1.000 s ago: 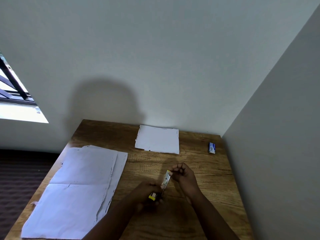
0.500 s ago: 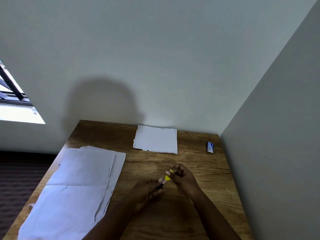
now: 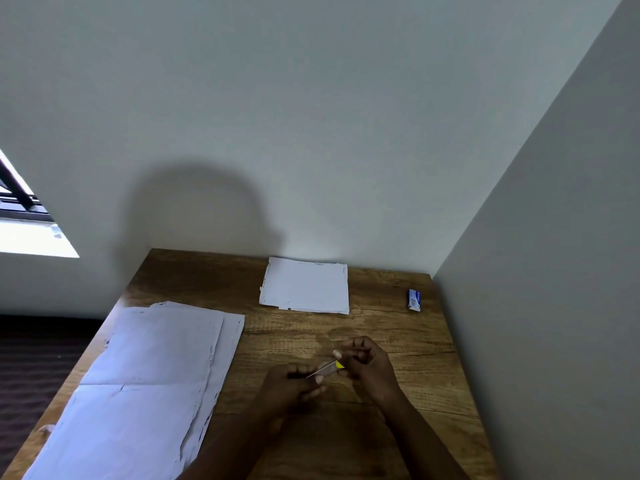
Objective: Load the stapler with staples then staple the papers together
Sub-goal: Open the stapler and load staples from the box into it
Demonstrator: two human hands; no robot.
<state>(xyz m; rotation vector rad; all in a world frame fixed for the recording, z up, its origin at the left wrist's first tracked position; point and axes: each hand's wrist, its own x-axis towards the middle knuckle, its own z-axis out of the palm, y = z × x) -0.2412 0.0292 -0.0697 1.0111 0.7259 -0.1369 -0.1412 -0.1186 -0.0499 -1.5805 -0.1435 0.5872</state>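
A small stapler (image 3: 329, 367) with a metal body and a yellow end is held low over the wooden table (image 3: 398, 341), between both hands. My left hand (image 3: 294, 386) grips its near, lower end. My right hand (image 3: 367, 362) pinches the far end by the yellow part. Most of the stapler is hidden by my fingers. A small blue and white staple box (image 3: 414, 299) lies at the far right of the table. A large stack of white papers (image 3: 145, 386) covers the left side. A smaller white stack (image 3: 304, 285) lies at the back, in the middle.
The table stands in a corner, with a wall behind it and another wall (image 3: 554, 271) tight along its right edge. A window (image 3: 20, 216) is at the far left. Dark floor (image 3: 34, 348) shows beyond the table's left edge.
The stapler was open and steeply tilted, its yellow end down at my left hand. It now lies flatter with the yellow end at my right hand. Both hands stayed close together.
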